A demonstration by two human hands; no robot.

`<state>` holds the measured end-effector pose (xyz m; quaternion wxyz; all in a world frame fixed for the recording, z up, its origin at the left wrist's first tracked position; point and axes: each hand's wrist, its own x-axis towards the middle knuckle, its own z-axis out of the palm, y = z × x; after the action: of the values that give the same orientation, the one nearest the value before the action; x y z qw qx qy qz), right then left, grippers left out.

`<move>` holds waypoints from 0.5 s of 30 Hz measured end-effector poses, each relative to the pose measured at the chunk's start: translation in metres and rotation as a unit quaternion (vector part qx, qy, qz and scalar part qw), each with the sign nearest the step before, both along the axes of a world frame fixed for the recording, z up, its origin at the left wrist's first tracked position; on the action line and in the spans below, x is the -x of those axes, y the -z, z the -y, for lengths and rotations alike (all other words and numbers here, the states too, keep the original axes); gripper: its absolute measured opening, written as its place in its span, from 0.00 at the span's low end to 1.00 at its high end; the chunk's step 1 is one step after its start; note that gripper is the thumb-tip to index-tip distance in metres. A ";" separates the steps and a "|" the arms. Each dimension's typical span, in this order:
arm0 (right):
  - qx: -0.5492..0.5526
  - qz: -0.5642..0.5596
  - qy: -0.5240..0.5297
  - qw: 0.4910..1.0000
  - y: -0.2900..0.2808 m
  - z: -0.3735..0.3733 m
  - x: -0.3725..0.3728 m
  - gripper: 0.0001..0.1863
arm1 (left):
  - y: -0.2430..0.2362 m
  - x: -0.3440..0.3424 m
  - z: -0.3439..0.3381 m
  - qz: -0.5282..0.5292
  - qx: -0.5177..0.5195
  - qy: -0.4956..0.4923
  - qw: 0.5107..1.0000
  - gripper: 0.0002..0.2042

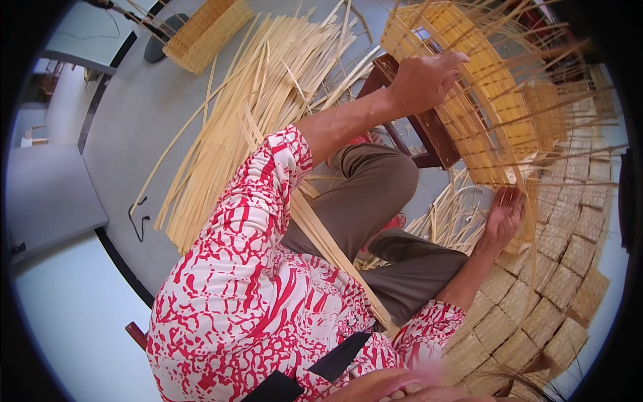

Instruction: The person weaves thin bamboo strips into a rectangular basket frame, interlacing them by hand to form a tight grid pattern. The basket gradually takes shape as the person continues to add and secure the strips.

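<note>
A partly woven bamboo basket (462, 120) stands tilted at the upper right, with long loose stakes fanning out from its far side. My left hand (423, 82) is at its upper rim, fingers curled in against the weave. Exactly what those fingers pinch is hidden. At the basket's near corner, my right hand (506, 216) grips the edge between thumb and fingers. A long thin bamboo strip (533, 251) bows around the basket's outer side and hangs down past my right hand. Under the basket is a dark red wooden stool (432, 137).
A large heap of split bamboo strips (244, 114) covers the floor on the left. Several strips (338, 248) lie across my lap. Stacked small woven boxes (536, 301) line the right side. A finished rectangular basket (207, 33) stands far left, near a black wire hook (138, 218).
</note>
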<state>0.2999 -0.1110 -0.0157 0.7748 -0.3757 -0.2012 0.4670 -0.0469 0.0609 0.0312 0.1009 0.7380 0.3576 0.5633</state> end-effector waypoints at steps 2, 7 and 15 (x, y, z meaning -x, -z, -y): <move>0.021 -0.003 0.016 1.000 0.000 0.002 -0.002 0.10 | 0.008 0.000 -0.017 -0.035 -0.039 0.004 0.999 0.11; 0.022 0.004 -0.002 1.000 0.000 0.012 0.000 0.10 | 0.005 0.001 -0.036 -0.091 -0.075 -0.002 0.993 0.09; -0.002 -0.017 -0.053 0.998 -0.012 0.011 0.017 0.09 | 0.013 0.018 -0.043 -0.118 -0.076 0.011 0.990 0.05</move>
<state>0.2831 -0.1224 -0.0037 0.7533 -0.3547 -0.2087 0.5129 -0.0653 0.1038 0.0179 0.0081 0.8085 0.3155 0.4967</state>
